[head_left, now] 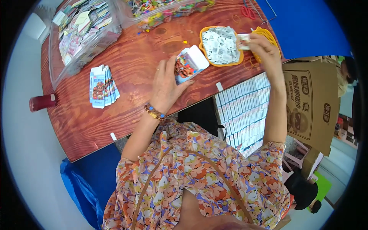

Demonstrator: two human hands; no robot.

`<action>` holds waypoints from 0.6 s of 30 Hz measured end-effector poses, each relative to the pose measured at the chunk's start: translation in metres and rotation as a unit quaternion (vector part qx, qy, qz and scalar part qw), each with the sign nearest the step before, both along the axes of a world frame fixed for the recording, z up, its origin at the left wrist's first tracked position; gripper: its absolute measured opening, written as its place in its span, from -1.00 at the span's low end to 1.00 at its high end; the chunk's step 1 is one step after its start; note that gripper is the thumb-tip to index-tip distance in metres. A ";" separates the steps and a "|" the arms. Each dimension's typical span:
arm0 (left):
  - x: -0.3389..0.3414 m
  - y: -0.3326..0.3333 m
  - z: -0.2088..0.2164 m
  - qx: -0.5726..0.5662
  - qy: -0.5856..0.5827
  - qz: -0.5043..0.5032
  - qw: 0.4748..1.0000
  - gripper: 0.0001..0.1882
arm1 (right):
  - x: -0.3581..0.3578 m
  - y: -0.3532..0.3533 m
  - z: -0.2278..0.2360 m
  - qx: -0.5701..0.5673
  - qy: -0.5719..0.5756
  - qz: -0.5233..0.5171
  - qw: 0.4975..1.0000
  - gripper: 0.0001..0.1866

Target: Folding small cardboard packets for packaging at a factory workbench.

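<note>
My left hand (pixel 167 81) grips a small printed carton (pixel 185 70) with its white end flap standing open toward the right. At the right, my right hand (pixel 263 48) pinches a small pale packet (pixel 243 41) beside the rim of a yellow basket (pixel 202 37). That basket is full of white sachets (pixel 220 46) with dark print. Behind my right hand is a second yellow basket (pixel 267 35), partly hidden by my fingers. To the left, a fanned stack of flat printed cartons (pixel 103 87) lies on the wooden table (pixel 138 61).
Clear bins hold cards (pixel 86 23) and colourful small items (pixel 168 13). Red scissors (pixel 248 12) and rubber bands (pixel 251 64) lie at the right. A red cylinder (pixel 43 102) sits at the left edge. Rows of filled cartons (pixel 245 107) stand beside a cardboard box (pixel 312 103).
</note>
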State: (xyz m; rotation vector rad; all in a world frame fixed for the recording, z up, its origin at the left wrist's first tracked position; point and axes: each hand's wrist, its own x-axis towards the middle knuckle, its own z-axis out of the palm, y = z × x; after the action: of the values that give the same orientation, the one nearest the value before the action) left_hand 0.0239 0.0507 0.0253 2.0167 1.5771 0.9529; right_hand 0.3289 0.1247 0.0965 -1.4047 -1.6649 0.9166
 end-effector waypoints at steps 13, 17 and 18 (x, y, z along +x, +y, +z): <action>-0.014 -0.008 0.004 0.040 -0.039 0.046 0.997 -0.11 | -0.129 -0.017 -0.003 0.210 -0.134 0.145 0.957 -0.87; -0.014 -0.003 0.000 0.055 -0.061 0.065 0.994 -0.06 | -0.134 -0.046 -0.016 0.292 -0.171 0.062 0.939 -0.84; -0.013 -0.004 0.000 0.062 -0.065 0.063 0.994 -0.05 | -0.139 -0.052 -0.022 0.333 -0.197 0.036 0.921 -0.82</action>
State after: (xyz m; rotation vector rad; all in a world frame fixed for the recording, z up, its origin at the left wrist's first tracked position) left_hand 0.0112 0.0467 0.0251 1.9105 1.6248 1.2326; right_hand 0.1899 0.0726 0.0748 -1.0865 -2.0684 0.0481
